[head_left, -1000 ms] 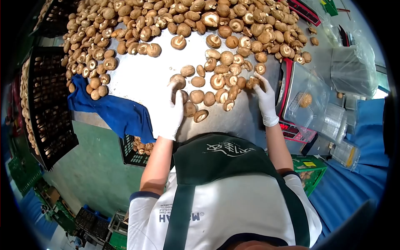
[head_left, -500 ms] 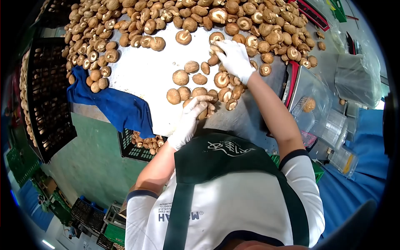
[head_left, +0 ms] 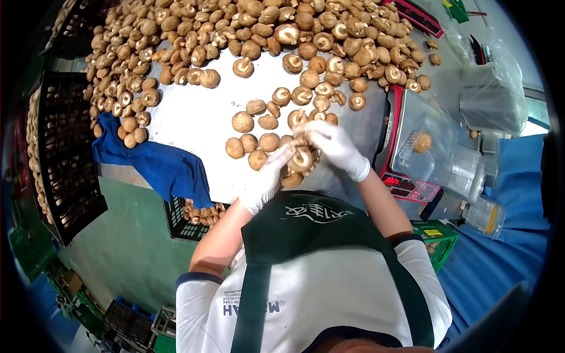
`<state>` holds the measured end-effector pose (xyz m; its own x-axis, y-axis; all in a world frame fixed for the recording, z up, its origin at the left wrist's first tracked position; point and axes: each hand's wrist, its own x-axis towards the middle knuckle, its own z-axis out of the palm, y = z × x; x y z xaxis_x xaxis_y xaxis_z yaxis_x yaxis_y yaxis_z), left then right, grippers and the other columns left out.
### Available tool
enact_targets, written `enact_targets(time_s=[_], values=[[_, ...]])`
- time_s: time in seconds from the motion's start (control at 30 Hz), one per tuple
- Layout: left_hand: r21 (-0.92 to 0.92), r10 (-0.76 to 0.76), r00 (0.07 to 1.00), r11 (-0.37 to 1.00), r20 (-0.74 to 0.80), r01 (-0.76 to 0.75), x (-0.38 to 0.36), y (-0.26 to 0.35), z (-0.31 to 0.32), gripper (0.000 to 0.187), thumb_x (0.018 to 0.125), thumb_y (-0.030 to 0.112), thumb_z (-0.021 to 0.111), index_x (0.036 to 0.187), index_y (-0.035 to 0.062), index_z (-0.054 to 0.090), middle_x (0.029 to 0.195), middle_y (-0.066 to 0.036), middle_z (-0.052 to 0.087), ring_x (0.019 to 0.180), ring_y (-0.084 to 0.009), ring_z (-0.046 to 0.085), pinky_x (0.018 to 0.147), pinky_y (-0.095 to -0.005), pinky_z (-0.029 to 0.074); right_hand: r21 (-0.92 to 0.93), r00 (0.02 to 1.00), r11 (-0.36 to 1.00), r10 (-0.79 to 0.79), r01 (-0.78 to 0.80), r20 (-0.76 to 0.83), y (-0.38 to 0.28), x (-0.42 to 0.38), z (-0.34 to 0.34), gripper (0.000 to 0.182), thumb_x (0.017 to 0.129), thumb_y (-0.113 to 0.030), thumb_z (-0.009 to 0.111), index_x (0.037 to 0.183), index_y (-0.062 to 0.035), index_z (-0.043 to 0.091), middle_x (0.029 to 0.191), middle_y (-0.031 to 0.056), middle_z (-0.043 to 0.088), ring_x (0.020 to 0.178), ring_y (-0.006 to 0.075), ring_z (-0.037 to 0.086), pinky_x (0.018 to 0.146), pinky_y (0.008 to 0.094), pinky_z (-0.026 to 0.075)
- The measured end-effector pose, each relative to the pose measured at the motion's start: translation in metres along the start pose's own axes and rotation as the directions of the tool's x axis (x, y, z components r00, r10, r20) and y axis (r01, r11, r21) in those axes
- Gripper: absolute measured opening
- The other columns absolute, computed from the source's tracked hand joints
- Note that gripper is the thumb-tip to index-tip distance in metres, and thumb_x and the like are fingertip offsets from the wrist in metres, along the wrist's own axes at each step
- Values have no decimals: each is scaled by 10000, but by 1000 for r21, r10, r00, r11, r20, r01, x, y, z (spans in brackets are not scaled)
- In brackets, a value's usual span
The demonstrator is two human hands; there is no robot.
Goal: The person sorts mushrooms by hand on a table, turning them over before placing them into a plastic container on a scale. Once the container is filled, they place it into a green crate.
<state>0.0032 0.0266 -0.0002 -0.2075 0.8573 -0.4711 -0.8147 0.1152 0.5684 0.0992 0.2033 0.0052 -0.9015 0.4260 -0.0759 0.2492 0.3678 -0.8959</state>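
My left hand [head_left: 265, 181], in a white glove, has its fingers closed around a shiitake mushroom [head_left: 302, 159] whose pale gills and stem face up. Close by on the right, my white-gloved right hand [head_left: 336, 147] bends its fingers together over the same spot. Those fingertips are smeared by motion and hide what is between them. Another shiitake [head_left: 291, 180] sits just below, by the apron. Loose caps lie left of and above the hands, among them a round brown cap [head_left: 242, 122] and one showing its stem [head_left: 298, 118].
A large heap of shiitake [head_left: 259, 17] covers the far side of the metal table [head_left: 194, 117]. A blue cloth [head_left: 156, 165] hangs over its left edge, near a black crate [head_left: 65, 153]. To the right are a red scale [head_left: 393, 126], clear plastic trays [head_left: 468, 176] and a plastic bag [head_left: 494, 97].
My right hand has come back from the edge of the heap, down towards my left hand. A gilled mushroom now shows between them. The whole view has shifted slightly.
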Motion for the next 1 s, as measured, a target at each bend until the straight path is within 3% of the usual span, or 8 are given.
enact_targets(time_s=[0.13,0.27,0.37,0.43,0.6,0.73,0.83,1.0], values=[[-248,-170,977,948,128,197,-4,-15,-21,404,1032,338,435,1262,19,527,1156,-123,630,1034,-218,622,864,-341,527,-452,938,878,-276,158,-209,25,48,-13,315,874,-68,581,1179,-73,660,1203,105,646,1117,275,580,969,356,446],[-283,-161,987,946,13,158,-9,-2,-12,418,1033,363,418,1261,30,527,1174,-137,618,1020,-251,625,865,-374,541,-722,994,690,-102,52,-26,44,101,-21,389,874,-130,584,1262,-103,603,1207,120,633,1087,319,581,957,409,437],[-224,-48,998,974,-31,40,-7,8,-10,403,1040,336,409,1304,44,494,1212,-139,582,1019,-226,612,870,-382,542,-500,980,865,-64,-40,-190,47,111,-25,382,933,-189,558,1289,-51,575,1187,173,647,1080,355,615,932,387,477],[-209,-17,999,978,-51,6,-4,9,-14,458,1035,366,416,1378,62,444,1164,-140,608,948,-234,623,875,-347,512,-119,982,988,77,-99,-173,36,104,-30,435,942,-242,578,1311,-15,550,1190,170,654,1058,248,638,926,329,478],[-155,13,999,988,-41,-20,-1,13,-8,488,1047,381,376,1463,130,332,1207,-144,583,957,-232,618,839,-348,538,406,984,907,159,-113,-81,8,57,-28,373,972,-153,542,1278,62,550,1112,110,674,921,129,628,794,269,506],[-191,-16,1000,981,-2,15,-5,17,7,553,1031,474,356,1462,129,329,1329,-137,509,1080,-255,595,877,-390,546,-45,961,991,-135,128,-240,-18,6,-9,354,923,-107,573,1254,18,593,1079,159,687,935,209,657,819,327,511],[-192,-92,995,978,-25,85,-8,8,9,606,1008,531,374,1463,137,308,1391,-112,462,1189,-228,549,815,-361,582,-225,948,923,-319,314,12,-38,-39,10,411,818,-109,692,1223,-65,638,1204,167,633,1121,330,563,999,427,426],[56,74,996,996,-55,-71,9,-25,32,520,999,378,492,1415,94,360,1328,-123,485,1173,-237,523,964,-342,460,-232,968,969,-136,86,-209,-47,-89,21,573,753,-93,723,1300,-37,558,1347,213,508,1236,388,480,1090,440,349]])
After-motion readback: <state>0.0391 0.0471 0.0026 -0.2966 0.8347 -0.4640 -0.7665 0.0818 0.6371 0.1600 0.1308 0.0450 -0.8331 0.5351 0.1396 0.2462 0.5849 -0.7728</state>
